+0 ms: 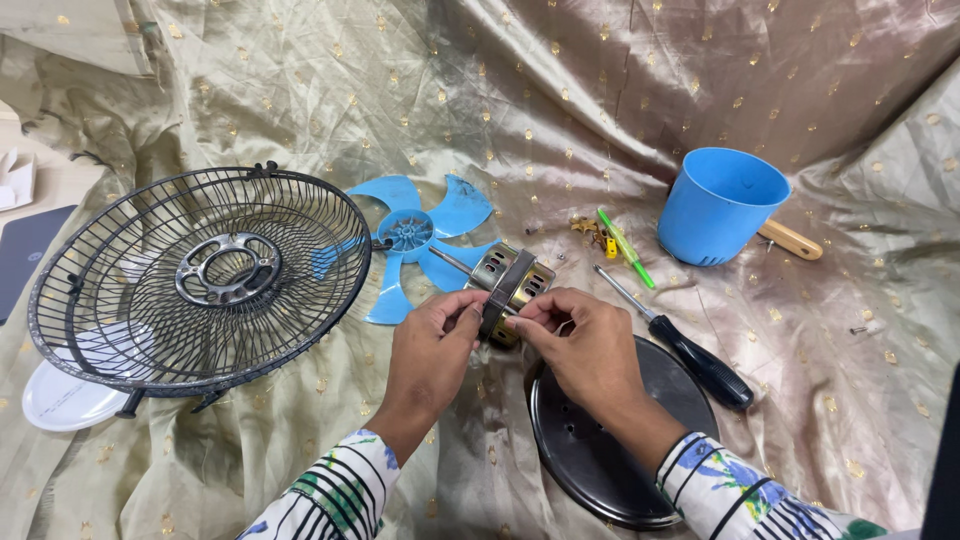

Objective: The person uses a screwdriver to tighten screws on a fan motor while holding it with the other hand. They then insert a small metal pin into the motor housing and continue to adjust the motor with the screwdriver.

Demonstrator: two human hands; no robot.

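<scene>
Flanking the held motor (512,290): grille (200,280), screwdriver (680,345).

The fan motor (513,290) is a brass-coloured metal housing with slotted vents and a dark band around its middle. It lies tilted near the middle of the gold-dotted cloth (560,110), its thin steel shaft (452,262) pointing up-left toward the cloth's far left corner, lifted slightly off the fabric.
</scene>
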